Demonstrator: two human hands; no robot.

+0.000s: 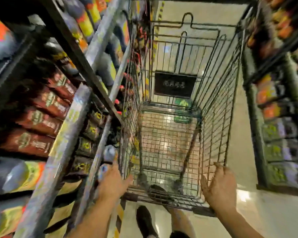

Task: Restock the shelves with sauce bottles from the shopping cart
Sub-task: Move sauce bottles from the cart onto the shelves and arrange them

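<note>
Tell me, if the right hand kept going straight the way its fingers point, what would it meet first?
Probably the shopping cart itself: the right hand already sits at its near right wire wall, fingers pointing up along it. Blur hides the exact contact.

One head-worn view, wide-angle, looking steeply down and forward along a shop aisle.

The camera sits above the person's own arms, so both hands enter from the bottom edge: the left hand and the right hand lie close under the lens, with the shopping cart stretching away just beyond them toward the top. Shelves rise left of the left hand and bend inward (the lens curves straight lines near the edges); more shelving stands right of the right hand. The frame is blurred. Only this single view is given.
</note>
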